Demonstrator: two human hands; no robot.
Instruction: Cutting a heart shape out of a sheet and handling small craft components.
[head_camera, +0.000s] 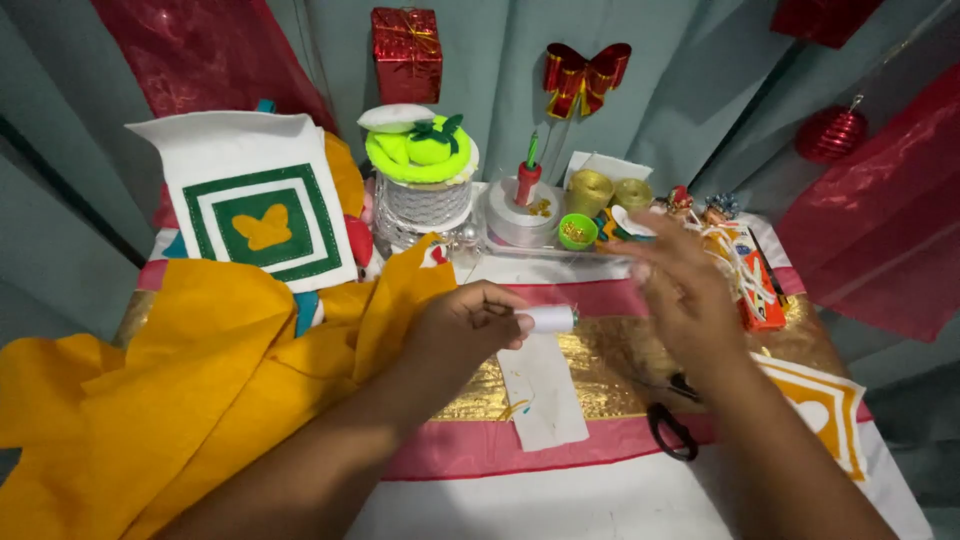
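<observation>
My left hand (465, 325) is closed around a small white spool (545, 319), held above a strip of white felt (545, 395) on the table. My right hand (685, 295) hovers to the right of the spool with fingers spread and blurred, holding nothing that I can see. Black scissors (670, 428) lie under my right forearm. A large piece of yellow felt (170, 390) is heaped at the left, under my left arm.
A white felt panel with green squares and a yellow butterfly (260, 215) stands at back left. Craft items line the back: a lime and white felt cake (420, 165), gold ribbon rolls (590, 190), a green cup (577, 231). An orange box (760, 290) sits right.
</observation>
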